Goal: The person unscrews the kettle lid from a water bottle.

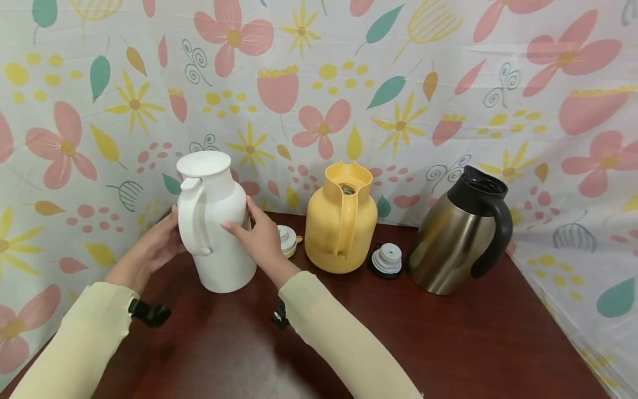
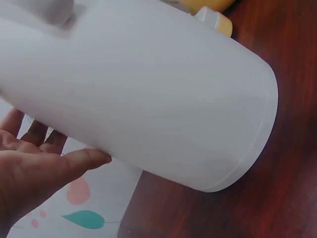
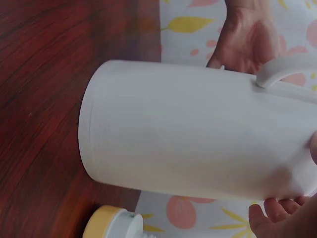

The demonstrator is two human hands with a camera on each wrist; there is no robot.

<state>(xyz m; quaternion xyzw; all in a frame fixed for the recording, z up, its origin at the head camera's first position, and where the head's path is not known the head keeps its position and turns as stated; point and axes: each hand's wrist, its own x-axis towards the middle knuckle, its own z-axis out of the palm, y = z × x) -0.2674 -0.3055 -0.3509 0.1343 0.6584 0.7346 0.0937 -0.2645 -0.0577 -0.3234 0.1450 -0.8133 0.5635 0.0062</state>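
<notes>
A white vacuum jug (image 1: 224, 266) with a flat lid stands at the left of the table, its handle (image 1: 186, 221) turned toward the front left. My right hand (image 1: 261, 238) holds the jug's right side, thumb in front and fingers around behind. On the other side my left hand (image 1: 157, 246) is against the jug with fingers loosely extended. In the left wrist view, its thumb (image 2: 89, 157) meets the jug's edge while the other fingers lie partly behind it. Whether the base touches the table cannot be told.
Right of the white jug is a yellow jug (image 1: 319, 238) with its top uncovered. A white-and-yellow stopper (image 1: 287, 242) and a white-and-black stopper (image 1: 389, 259) lie beside it. Farther right stands a steel jug (image 1: 436, 249) with a black handle. Flowered cloth (image 1: 324, 72) hangs behind the dark red table (image 1: 448, 343).
</notes>
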